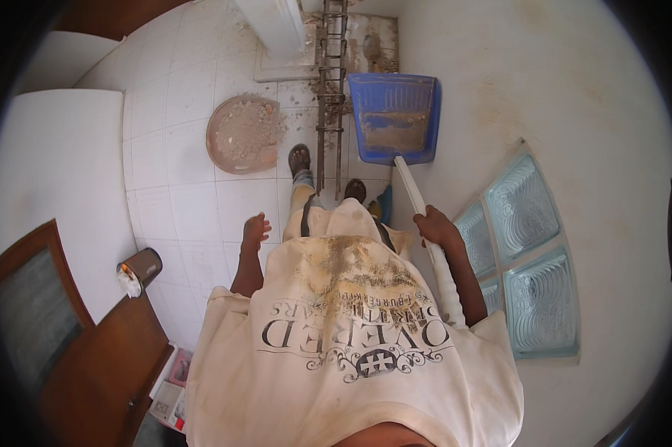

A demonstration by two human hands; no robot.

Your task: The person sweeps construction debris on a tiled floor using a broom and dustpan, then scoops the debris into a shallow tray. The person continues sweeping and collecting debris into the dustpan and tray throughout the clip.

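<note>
My right hand (438,226) is wrapped around the long white handle (412,186) of a blue dustpan (357,100). The dustpan lies ahead of me by the right wall, with grey-brown dust spread over its middle. My left hand (258,228) hangs at my left side, its fingers loosely apart and holding nothing. Ahead of that hand, on the tiles, a rounded reddish-brown tray (215,145) carries a heap of broken rubble and dust (246,128).
A narrow cage of rusty steel bars (330,119) stretches ahead between tray and dustpan, beside my feet. Debris lies around it. Glass blocks (526,208) sit in the right wall. At left are a waste bin (146,264) and a brown door (101,365).
</note>
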